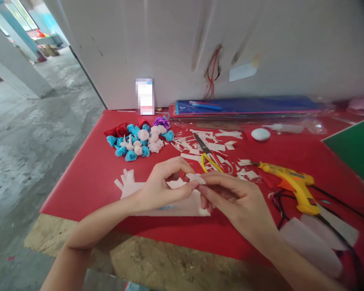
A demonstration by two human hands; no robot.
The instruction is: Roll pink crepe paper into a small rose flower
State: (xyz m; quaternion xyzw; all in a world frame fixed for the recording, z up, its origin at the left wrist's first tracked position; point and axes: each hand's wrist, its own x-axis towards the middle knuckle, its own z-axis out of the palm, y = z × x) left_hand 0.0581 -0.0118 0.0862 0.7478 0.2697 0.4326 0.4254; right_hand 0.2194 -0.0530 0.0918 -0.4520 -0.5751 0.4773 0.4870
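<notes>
1. Left forearm (75, 242) and right forearm (291, 254) reach in nearest my camera, over the red bench (87, 173).
2. I have both grips closed at the fingertips: left hand (162, 184) and right hand (242, 198) pinch one small pale piece (196, 178) between them, on the near side of the scissors (204, 149).
3. I judge the step in hand to be fine shaping or adjusting of that piece (the fingers hide much of it, so I can't tell whether it is folded).
4. A pale sheet (182, 207) lies below the hands, also nearer me than the scissors.
5. Left of the scissors I see a cluster of blue, white, red and purple paper flowers (143, 135); pale scraps (186, 144) lie around the blades.
6. Right of the scissors rests a yellow glue gun (294, 182), its nozzle towards them.
7. From here, I'd say the next move calls for light, even fingertip pressure; such a thin-looking piece could crease or tear.
</notes>
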